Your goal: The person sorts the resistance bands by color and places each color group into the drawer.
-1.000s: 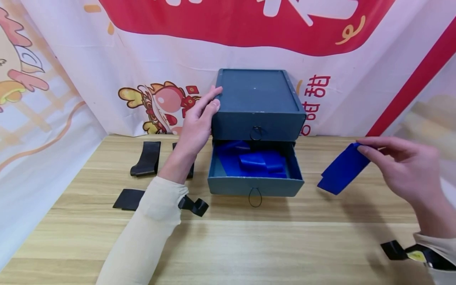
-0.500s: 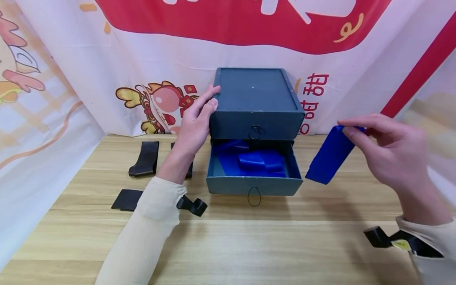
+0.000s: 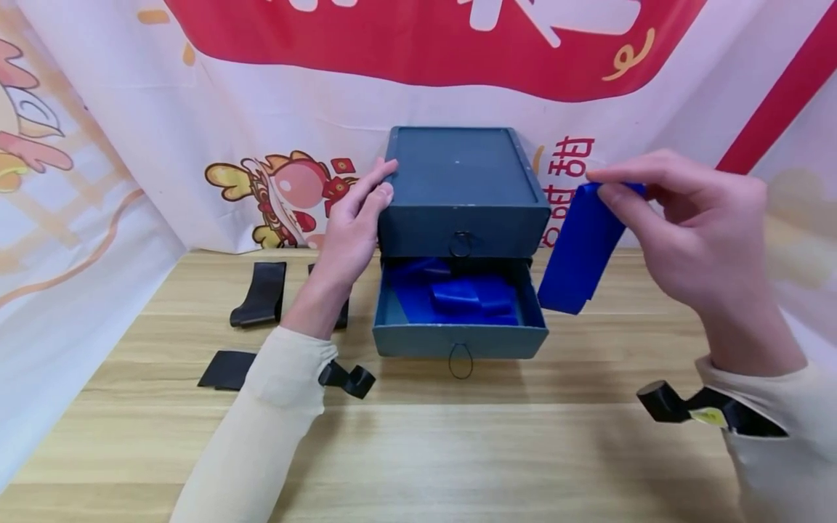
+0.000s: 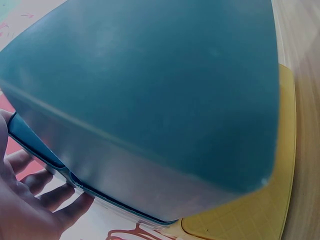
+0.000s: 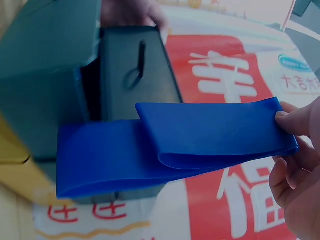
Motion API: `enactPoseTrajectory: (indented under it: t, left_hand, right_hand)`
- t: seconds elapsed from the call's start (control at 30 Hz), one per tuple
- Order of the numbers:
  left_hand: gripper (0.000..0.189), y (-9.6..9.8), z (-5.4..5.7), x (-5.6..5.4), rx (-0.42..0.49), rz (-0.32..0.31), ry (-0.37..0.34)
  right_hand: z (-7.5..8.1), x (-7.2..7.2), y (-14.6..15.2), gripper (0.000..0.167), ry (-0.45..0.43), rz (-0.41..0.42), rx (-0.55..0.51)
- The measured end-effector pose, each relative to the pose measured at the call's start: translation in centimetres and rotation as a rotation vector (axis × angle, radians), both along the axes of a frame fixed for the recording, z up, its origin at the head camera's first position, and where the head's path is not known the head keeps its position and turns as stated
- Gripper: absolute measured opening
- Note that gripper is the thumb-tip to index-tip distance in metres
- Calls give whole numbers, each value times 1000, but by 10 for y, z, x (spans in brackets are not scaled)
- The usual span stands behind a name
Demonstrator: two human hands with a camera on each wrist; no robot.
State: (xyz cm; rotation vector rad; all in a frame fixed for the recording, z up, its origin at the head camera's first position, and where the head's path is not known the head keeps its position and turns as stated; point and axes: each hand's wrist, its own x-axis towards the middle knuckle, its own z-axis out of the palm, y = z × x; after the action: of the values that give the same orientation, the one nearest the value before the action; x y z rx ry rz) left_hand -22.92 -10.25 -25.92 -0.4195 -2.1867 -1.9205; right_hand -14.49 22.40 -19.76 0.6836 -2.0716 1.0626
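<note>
A dark blue-green two-drawer box [image 3: 464, 167] stands by the back cloth, its lower drawer [image 3: 461, 341] pulled out. Several folded blue resistance bands [image 3: 474, 298] lie inside that drawer. My left hand [image 3: 351, 232] rests against the upper left side of the box, fingers extended along its edge. In the left wrist view, those fingers [image 4: 52, 197] touch the box's rim. My right hand [image 3: 700, 225] pinches one end of a folded blue resistance band [image 3: 582, 247] between thumb and fingers. The band hangs down just right of the open drawer; the right wrist view shows its folded layers.
Black folded bands [image 3: 259, 294] lie left of the box, one partly behind my left arm; another black band [image 3: 227, 369] lies nearer. A yellow surface [image 4: 260, 210] shows beneath the box in the left wrist view. A printed cloth [image 3: 314, 102] hangs behind.
My right hand has moved left and upward with the blue resistance band, bringing it beside the drawer. My left hand stays on the box.
</note>
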Motion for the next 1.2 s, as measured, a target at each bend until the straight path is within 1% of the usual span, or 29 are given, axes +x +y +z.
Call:
enactPoseTrajectory:
  t: [0.07, 0.2, 0.33, 0.4, 0.53, 0.63, 0.67, 0.73, 0.83, 0.9, 0.97, 1.1, 1.2]
  left_hand:
    - [44, 0, 0, 0, 1, -1, -3]
    - [45, 0, 0, -1, 4, -2, -7]
    - [44, -1, 0, -1, 7, 0, -8]
    - [44, -1, 0, -1, 6, 0, -9]
    - [44, -1, 0, -1, 7, -5, -10]
    - [44, -1, 0, -1, 10, -10, -8]
    - [44, -1, 0, -1, 11, -12, -8]
    - [45, 0, 0, -1, 12, -12, -3]
    - [45, 0, 0, -1, 14, -15, 2]
    - [45, 0, 0, -1, 12, -14, 4]
    - [45, 0, 0, -1, 9, -12, 1]
    - [45, -1, 1, -1, 4, -5, -9]
    - [45, -1, 1, -1, 4, -8, -11]
  right_hand:
    - [7, 0, -7, 24, 22, 33, -20]
    - [20, 0, -18, 22, 60, 72, -33]
    - [28, 0, -29, 22, 80, 119, -37]
    - [28, -2, -32, 22, 90, 155, -37]
    - [24, -6, -37, 22, 98, 241, -38]
    - [19, -8, -40, 21, 72, 288, -50]
    - [16, -8, -41, 21, 55, 289, -54]
    - [12, -8, -42, 22, 22, 266, -38]
    - [4, -10, -44, 26, -30, 199, 7]
    - [-3, -14, -46, 25, -53, 150, 59]
    - [-11, -20, -47, 24, -86, 121, 85]
    - [-26, -31, -50, 22, -124, 101, 93]
    - [-35, -33, -48, 22, -104, 120, 77]
